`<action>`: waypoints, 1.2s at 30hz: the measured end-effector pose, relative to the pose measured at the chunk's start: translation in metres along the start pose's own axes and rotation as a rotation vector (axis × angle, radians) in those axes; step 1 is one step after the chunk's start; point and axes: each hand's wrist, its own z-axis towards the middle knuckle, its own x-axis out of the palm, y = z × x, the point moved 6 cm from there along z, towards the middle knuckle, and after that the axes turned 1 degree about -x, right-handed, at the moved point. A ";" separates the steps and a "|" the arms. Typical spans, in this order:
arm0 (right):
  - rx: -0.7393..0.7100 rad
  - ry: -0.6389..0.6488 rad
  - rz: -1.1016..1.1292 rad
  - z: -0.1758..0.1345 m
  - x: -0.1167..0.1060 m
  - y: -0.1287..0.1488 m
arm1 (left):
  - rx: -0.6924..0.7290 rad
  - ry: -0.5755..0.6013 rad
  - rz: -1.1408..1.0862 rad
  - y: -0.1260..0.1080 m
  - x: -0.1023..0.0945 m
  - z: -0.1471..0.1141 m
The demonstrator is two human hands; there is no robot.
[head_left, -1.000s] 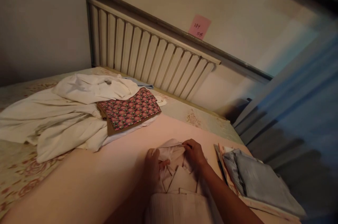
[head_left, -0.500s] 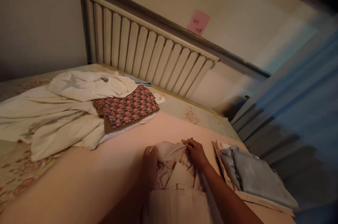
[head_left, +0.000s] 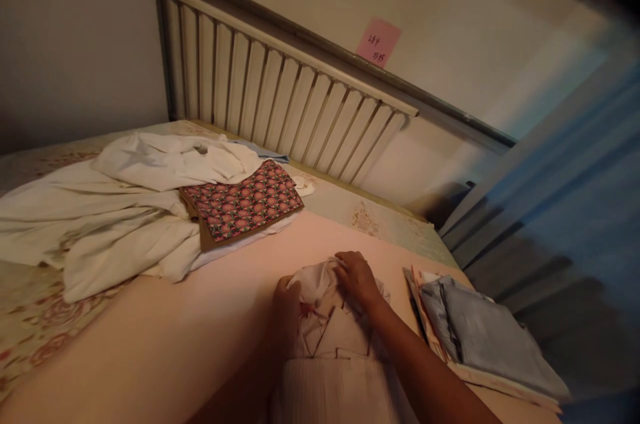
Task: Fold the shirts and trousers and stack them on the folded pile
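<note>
A pale garment [head_left: 327, 341], partly folded, lies low in the middle of the view. Its lower part is a striped fold, and crumpled cloth with thin dark lines shows above that. My left hand [head_left: 286, 297] is closed on the garment's upper left side, in shadow. On the upper right, the fingers of my right hand [head_left: 356, 277] curl round the bunched top edge. Both hands partly cover the cloth, so the exact shape of the piece is hidden.
A pink sheet [head_left: 215, 317] covers this part of the bed. A rumpled cream cloth [head_left: 135, 204] and a folded flower-print cloth [head_left: 245, 201] lie at left. Folded grey clothing [head_left: 495, 334] sits at right. A radiator [head_left: 275, 91] and blue curtain [head_left: 565, 211] stand behind.
My right hand has moved slightly left and up over the garment's top edge. The raised cloth there has bunched inward. My left hand stays at the left side.
</note>
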 end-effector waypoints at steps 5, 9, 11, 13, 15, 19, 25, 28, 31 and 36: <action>-0.007 0.131 0.044 0.036 0.026 0.003 | 0.012 0.097 -0.082 0.003 0.008 -0.002; -0.002 0.114 0.098 0.064 0.033 0.002 | -0.069 0.228 -0.085 0.009 0.019 0.000; 0.008 0.092 0.132 0.075 0.036 0.003 | -0.070 0.217 0.016 0.008 0.018 0.003; 0.022 0.078 0.166 0.084 0.039 0.003 | -0.040 0.132 0.156 0.002 0.009 0.007; 0.043 0.066 0.194 0.090 0.044 0.003 | 0.066 0.024 0.342 -0.012 -0.003 0.007; 0.087 0.062 0.237 0.099 0.056 0.002 | 0.366 -0.151 0.792 -0.045 -0.017 -0.002; 0.098 0.125 0.304 0.106 0.069 0.016 | 0.496 -0.127 1.131 -0.047 -0.011 -0.006; 0.106 0.152 0.316 0.104 0.071 0.021 | 0.500 -0.101 1.141 -0.043 -0.010 -0.005; 0.129 0.182 0.309 0.101 0.071 0.019 | 0.483 -0.096 1.115 -0.041 -0.010 -0.003; 0.155 0.244 0.326 0.100 0.067 0.010 | 0.436 -0.086 1.102 -0.038 -0.011 0.000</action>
